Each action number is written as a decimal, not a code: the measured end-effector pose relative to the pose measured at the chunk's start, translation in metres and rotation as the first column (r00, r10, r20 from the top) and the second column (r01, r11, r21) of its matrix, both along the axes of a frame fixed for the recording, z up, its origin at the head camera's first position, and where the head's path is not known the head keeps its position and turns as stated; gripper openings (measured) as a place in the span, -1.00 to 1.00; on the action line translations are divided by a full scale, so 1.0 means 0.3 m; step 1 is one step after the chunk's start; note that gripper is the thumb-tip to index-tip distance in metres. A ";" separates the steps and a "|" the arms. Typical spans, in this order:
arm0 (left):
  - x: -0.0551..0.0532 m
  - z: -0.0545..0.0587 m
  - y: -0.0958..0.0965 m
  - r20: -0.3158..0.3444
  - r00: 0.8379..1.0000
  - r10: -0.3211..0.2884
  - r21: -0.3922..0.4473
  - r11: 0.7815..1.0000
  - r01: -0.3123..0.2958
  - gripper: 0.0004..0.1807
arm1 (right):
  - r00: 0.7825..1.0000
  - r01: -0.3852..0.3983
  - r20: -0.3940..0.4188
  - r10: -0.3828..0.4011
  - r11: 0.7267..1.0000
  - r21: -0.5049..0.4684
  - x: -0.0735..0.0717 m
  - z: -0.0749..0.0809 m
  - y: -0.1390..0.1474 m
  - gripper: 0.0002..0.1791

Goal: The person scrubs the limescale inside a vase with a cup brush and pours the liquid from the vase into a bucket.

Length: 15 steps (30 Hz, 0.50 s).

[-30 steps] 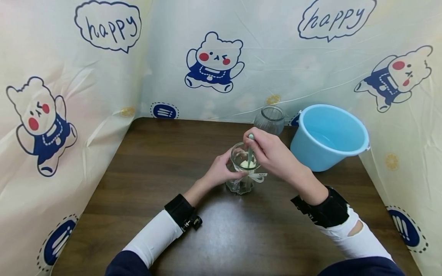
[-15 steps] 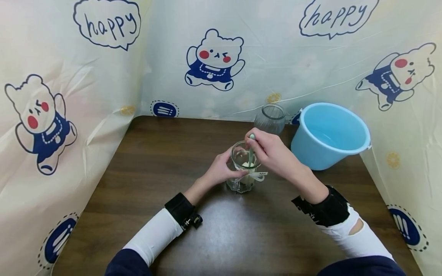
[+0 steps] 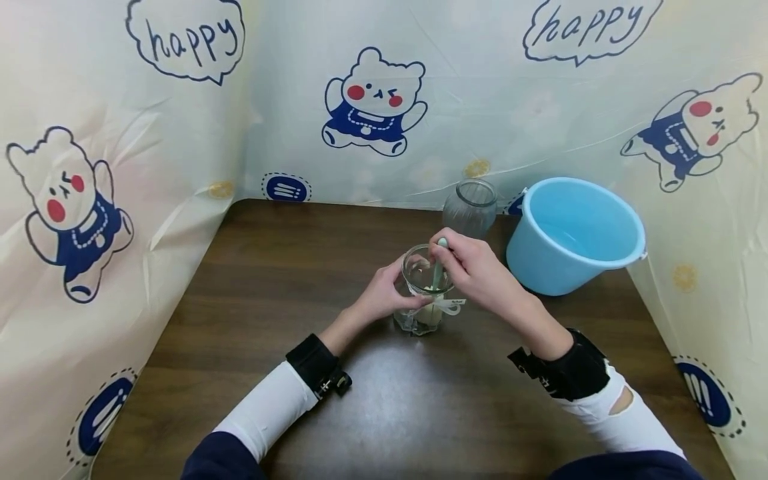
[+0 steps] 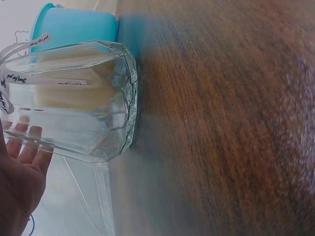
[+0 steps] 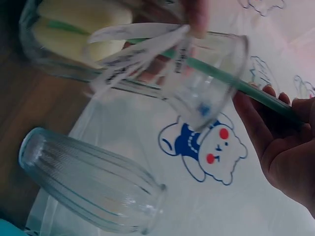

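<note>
My left hand [image 3: 384, 293] grips a clear faceted glass jar [image 3: 415, 324] around its side, thumb at the front. A white printed ribbon [image 3: 450, 307] is tied in a bow below the jar's rim. With my right hand [image 3: 480, 267] I hold the thin green handle [image 5: 261, 96] of a sponge bottle brush, which reaches down through the jar's mouth. Inside the jar is the brush's pale yellow sponge head [image 5: 93, 46], low in the left wrist view [image 4: 74, 96]. The jar appears to stand upright on the table.
A second, ribbed glass jar [image 3: 470, 210] stands behind my right hand at the table's back edge. To the right of it is a light blue bucket [image 3: 540, 260]. Brown wooden table [image 3: 288, 267]; a patterned sheet [image 3: 270, 80] hangs behind and at both sides.
My right hand has moved slightly down and to the right, and the brush's sponge head sits deeper in the jar. My left hand keeps its grip on the jar.
</note>
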<state>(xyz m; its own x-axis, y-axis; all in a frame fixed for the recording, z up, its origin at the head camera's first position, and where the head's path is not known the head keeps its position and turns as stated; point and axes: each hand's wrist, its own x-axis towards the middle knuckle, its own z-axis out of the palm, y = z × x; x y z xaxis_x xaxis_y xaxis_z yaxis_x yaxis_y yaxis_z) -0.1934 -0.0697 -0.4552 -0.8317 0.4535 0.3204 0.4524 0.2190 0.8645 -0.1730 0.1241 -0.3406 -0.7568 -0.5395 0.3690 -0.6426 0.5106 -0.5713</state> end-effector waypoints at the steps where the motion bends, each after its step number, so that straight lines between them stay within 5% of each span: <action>1: 0.000 -0.001 0.001 -0.002 1.000 -0.003 0.001 1.000 0.003 -0.33 | 1.000 0.009 -0.005 -0.009 1.000 -0.007 0.004 0.005 0.004 -0.83; 8: -0.002 -0.004 0.002 -0.013 1.000 -0.006 0.018 1.000 0.006 -0.32 | 0.997 0.047 -0.061 -0.054 0.993 -0.111 0.007 0.066 0.016 -0.80; 15: -0.001 -0.005 0.005 -0.019 1.000 0.008 -0.001 1.000 -0.008 -0.32 | 0.998 0.036 0.051 -0.032 0.996 -0.080 -0.009 0.000 0.016 -0.79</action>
<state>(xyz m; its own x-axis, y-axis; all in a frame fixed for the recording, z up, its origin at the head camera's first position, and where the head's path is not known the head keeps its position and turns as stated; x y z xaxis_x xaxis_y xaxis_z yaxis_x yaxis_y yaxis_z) -0.1937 -0.0683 -0.4567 -0.8291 0.4470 0.3357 0.4668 0.2232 0.8557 -0.1756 0.1289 -0.3405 -0.7929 -0.4829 0.3717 -0.5951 0.4826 -0.6426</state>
